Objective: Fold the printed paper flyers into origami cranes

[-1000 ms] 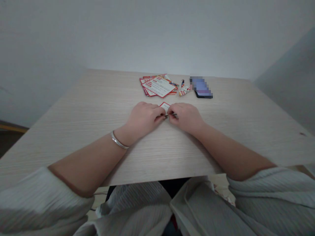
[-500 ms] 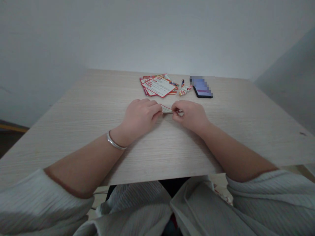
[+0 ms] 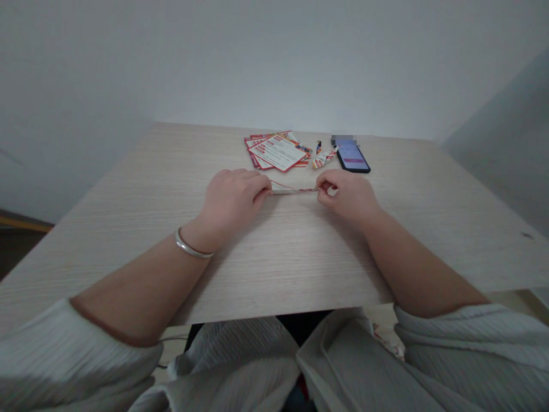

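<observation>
Left hand, right hand moved apart, both pinching red-edged paper ends; long axis left-to-right.

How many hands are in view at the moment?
2: the left hand pinches the left end of the red-edged paper, and the right hand pinches its right end. No other hand shows.

paper strip: matt | bracelet: glossy metal | tabletop: matt, wood-grained | left sleeve: crinkled cloth
</observation>
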### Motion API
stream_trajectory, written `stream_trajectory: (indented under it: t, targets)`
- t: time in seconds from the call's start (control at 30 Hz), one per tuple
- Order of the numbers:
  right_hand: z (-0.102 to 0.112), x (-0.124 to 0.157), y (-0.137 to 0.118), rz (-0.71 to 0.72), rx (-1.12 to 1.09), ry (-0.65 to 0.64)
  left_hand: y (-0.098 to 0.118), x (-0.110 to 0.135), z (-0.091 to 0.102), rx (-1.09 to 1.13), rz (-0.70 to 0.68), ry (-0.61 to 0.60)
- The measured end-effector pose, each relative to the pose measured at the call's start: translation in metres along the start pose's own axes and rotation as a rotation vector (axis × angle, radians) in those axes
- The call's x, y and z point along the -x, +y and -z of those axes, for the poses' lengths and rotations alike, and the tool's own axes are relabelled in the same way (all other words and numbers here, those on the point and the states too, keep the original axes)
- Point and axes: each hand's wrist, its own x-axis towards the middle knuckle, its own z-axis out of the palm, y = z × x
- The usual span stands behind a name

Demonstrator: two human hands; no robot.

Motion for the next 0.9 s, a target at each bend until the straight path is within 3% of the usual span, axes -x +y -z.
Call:
stream_trajectory:
  t: [0.23,0.37,0.47,0.57,0.9]
  targets:
    - [0.003,0.000,0.011,-0.060,-0.009,0.013,-0.005,0.003,-0.001,0.031,0.049,0.010]
    - [0.005,0.000,0.019,-0.130,-0.109,0.101,-0.010,0.004,-0.004,0.101,0.084,0.062]
    - [0.003,0.002,0.010,0.007,-0.197,0.148,-0.008,0.002,-0.007,0.141,0.041,0.047]
    - [-0.001,0.003,-0.008,0.152,-0.133,0.085,-0.004,0.001,-0.008,0.168,-0.017,0.025]
    - [-0.011,0.005,-0.044,0.221,0.020,-0.019,0.009,0.001,-0.009,0.235,-0.127,0.125]
